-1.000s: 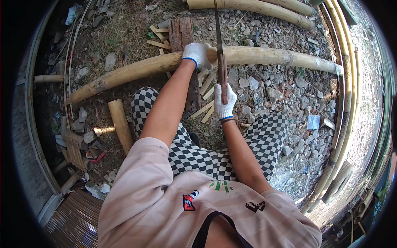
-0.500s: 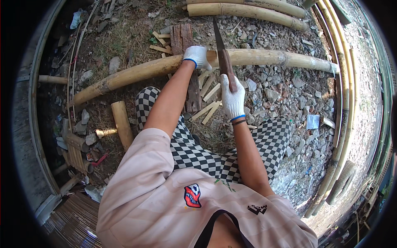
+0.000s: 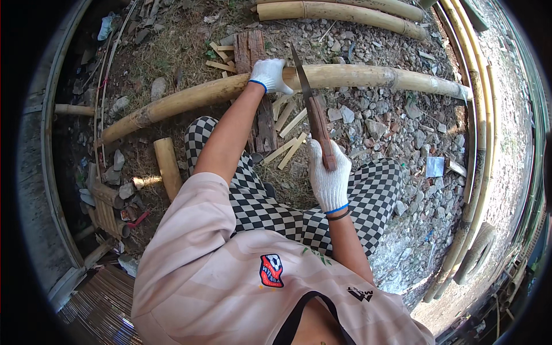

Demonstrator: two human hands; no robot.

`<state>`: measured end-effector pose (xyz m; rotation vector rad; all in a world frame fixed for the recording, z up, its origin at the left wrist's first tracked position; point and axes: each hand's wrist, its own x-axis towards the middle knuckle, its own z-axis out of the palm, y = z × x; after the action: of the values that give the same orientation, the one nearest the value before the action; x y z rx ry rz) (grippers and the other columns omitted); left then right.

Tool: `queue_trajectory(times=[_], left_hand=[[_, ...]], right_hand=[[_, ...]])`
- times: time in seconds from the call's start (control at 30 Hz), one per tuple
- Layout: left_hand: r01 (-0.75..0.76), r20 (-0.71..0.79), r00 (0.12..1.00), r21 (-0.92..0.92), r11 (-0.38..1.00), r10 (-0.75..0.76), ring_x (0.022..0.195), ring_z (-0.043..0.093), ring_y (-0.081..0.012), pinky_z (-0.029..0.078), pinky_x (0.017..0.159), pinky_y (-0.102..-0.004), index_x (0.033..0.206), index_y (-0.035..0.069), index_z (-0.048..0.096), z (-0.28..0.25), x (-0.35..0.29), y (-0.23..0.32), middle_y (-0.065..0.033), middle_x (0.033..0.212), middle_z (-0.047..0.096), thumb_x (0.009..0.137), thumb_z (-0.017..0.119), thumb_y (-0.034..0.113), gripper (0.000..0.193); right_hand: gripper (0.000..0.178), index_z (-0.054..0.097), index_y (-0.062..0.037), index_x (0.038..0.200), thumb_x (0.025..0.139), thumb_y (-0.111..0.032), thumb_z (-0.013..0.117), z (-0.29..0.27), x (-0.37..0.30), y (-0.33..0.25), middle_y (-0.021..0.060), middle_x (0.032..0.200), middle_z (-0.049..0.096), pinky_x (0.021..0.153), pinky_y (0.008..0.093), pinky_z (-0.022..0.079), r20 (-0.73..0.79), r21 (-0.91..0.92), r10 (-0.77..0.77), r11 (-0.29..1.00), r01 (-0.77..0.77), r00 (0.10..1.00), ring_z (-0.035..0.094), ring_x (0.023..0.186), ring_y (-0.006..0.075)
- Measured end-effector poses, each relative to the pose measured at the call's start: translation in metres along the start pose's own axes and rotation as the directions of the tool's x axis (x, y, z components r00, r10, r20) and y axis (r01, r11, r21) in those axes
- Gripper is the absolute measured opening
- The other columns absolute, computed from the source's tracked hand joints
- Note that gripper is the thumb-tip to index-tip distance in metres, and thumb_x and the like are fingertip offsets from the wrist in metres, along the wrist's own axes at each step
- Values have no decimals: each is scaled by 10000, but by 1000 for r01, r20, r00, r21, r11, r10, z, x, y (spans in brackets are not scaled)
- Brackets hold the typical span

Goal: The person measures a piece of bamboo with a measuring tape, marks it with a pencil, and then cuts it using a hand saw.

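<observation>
A long bamboo pole point(image 3: 356, 76) lies crosswise before me, resting on a rough wooden block point(image 3: 249, 49). My left hand point(image 3: 269, 75), in a white knit glove with a blue cuff, is closed over the pole above the block. My right hand point(image 3: 332, 175), gloved the same way, grips the wooden handle of a hand saw point(image 3: 318, 123). The saw's dark tapered blade crosses the pole just right of my left hand, its tip beyond the far side. Whether the teeth touch the bamboo I cannot tell.
Split bamboo strips point(image 3: 293, 150) lie around the block. A short bamboo piece point(image 3: 170, 167) stands out at the left. More bamboo poles point(image 3: 339, 16) lie at the far side, and long poles point(image 3: 482, 149) run along the right. Rubble point(image 3: 376, 129) covers the ground.
My right hand has drawn the saw back toward my body, so more of the blade now shows on the near side of the pole. My left hand stays on the pole.
</observation>
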<state>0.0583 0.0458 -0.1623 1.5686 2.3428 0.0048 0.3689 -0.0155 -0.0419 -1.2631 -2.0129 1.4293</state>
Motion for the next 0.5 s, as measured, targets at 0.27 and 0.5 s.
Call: queue_trajectory(times=[0.27,0.5], left_hand=[[89,37,995,87,992,-92,1111,743,-333,587,935,-511,1214,95,665,16,-2,-1,-157,1175,758,572,950,381,758],[51,12,999,59,997,-52,1036,754,-363,610,895,-495,1199,78,650,31,-25,12,-191,1123,750,613,891,351,690]], right_hand=[[358,692,28,1132,1053,-321,683,-6,5,-11,156,757,666,655,357,521,64,102,75,991,-81,995,554,626,244],[244,682,-5,1079,1036,-243,719,-19,-39,-21,118,769,642,637,342,511,8,119,104,987,-104,995,552,644,197]])
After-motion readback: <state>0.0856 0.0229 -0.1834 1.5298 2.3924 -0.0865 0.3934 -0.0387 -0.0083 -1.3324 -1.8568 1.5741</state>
